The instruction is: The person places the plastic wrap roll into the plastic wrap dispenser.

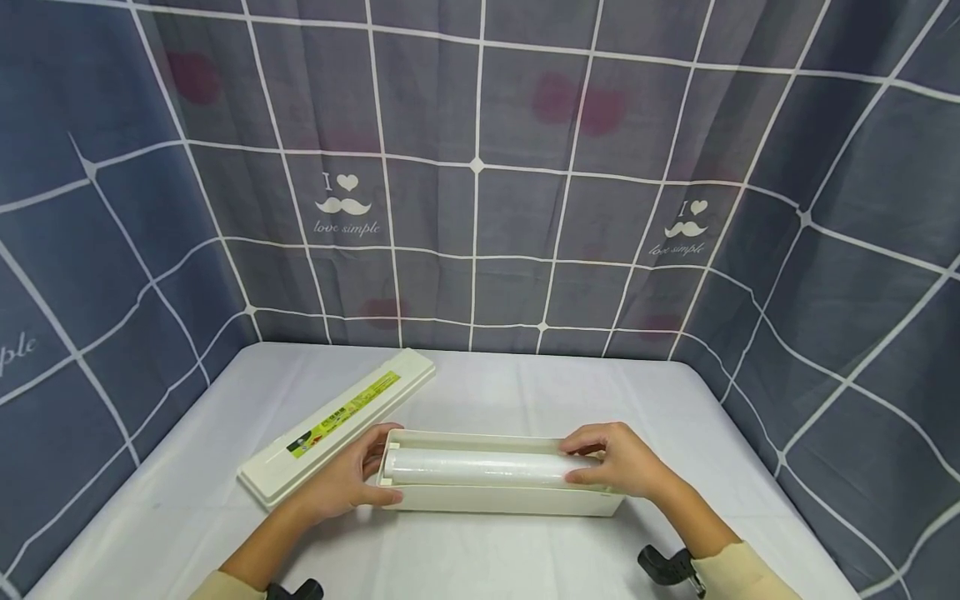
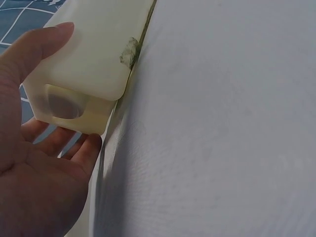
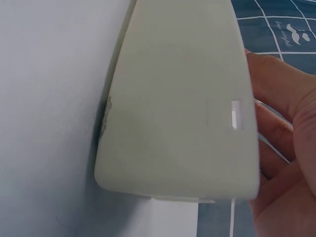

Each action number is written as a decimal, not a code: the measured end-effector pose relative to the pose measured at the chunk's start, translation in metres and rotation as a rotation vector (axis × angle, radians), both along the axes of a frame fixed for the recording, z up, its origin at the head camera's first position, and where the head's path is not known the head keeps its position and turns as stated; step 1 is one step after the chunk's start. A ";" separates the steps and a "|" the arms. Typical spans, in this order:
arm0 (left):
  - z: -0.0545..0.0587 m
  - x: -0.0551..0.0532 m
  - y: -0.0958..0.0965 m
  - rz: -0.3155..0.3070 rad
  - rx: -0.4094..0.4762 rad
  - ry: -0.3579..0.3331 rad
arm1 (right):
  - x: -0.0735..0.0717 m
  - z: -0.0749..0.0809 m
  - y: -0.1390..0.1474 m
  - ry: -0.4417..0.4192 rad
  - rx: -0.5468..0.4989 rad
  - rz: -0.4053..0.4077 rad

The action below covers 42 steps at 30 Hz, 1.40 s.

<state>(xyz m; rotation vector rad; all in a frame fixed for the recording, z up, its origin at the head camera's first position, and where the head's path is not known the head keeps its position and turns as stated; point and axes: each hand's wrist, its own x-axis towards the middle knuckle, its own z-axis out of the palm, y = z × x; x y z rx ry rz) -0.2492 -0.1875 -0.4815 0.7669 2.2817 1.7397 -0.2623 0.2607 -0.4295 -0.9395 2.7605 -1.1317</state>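
At the left edge, the blue-grey checked fabric curtain [image 1: 427, 208] shows the letters "ple". Left on the white cloth-covered desk [image 1: 517, 558] lies one long cream plastic lid [image 1: 356, 421], set diagonally, bearing one yellow-green label [image 1: 342, 414] whose print is too small to read. Just beside it, the left hand [image 1: 343, 482] has its thumb on the front wall and its fingers curled round the left end of one long cream plastic box [image 1: 495, 500]. Lying lengthwise in the box is one shiny, whitish roll of film [image 1: 480, 468]. At its right end, the fingers and thumb of the right hand [image 1: 626, 460] are bent close together, pinching the roll. Two black wrist mounts show, one by the left sleeve [image 1: 225, 587], one by the right sleeve [image 1: 742, 575]. Behind, two full curtain prints read "I", a heart, a moustache and "love simple".
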 end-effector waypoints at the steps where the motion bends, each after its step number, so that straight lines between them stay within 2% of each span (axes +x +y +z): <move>1: 0.001 0.000 0.000 0.001 0.001 -0.001 | 0.001 0.001 0.001 -0.002 -0.015 -0.006; 7: 0.001 0.000 -0.001 0.005 -0.001 0.004 | 0.005 0.001 0.011 0.018 -0.113 -0.028; 14: 0.001 -0.001 -0.002 0.016 -0.011 -0.025 | 0.009 -0.004 0.025 0.052 -0.205 -0.055; 22: -0.001 -0.001 -0.002 -0.009 0.011 -0.001 | 0.013 -0.012 0.037 0.096 -0.280 -0.082; 29: -0.002 0.000 -0.002 -0.005 0.012 -0.008 | 0.018 -0.017 0.047 0.046 -0.393 -0.080; 38: -0.004 -0.001 -0.001 0.003 0.010 -0.014 | 0.019 -0.028 0.057 -0.036 -0.479 -0.053; 42: -0.004 -0.001 0.000 0.008 0.006 -0.025 | 0.018 -0.034 0.062 -0.065 -0.490 -0.013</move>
